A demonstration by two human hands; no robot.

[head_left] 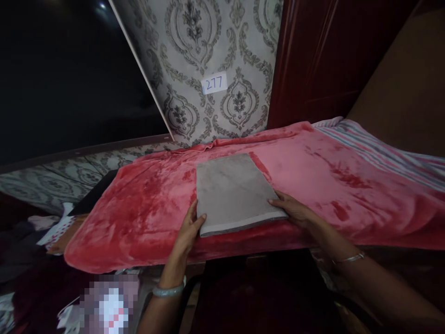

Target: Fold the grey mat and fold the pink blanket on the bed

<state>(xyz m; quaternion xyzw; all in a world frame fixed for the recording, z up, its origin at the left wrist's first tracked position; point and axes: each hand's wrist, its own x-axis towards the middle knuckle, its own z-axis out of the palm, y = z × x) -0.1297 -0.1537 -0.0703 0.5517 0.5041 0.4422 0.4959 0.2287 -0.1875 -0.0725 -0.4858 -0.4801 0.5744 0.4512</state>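
A flat grey towel [236, 190], folded into a rectangle, lies on a red plush blanket [132, 208]. A paler band runs along its near edge. At the near left corner, my left hand [190, 227] grips the towel with the thumb on top; the other fingers are partly hidden by the side. My right hand [290, 208] pinches the near right side, its thumb resting on the upper face and its remaining fingers mostly out of sight underneath. The towel's near edge is close to the front edge of the blanket.
A large dark screen [69, 79] stands at the back left, before patterned wallpaper bearing a paper label "277" [214, 83]. Striped cloth [368, 144] lies at the right, beside a dark red wooden panel [313, 60]. Clothes and other items are piled at the lower left.
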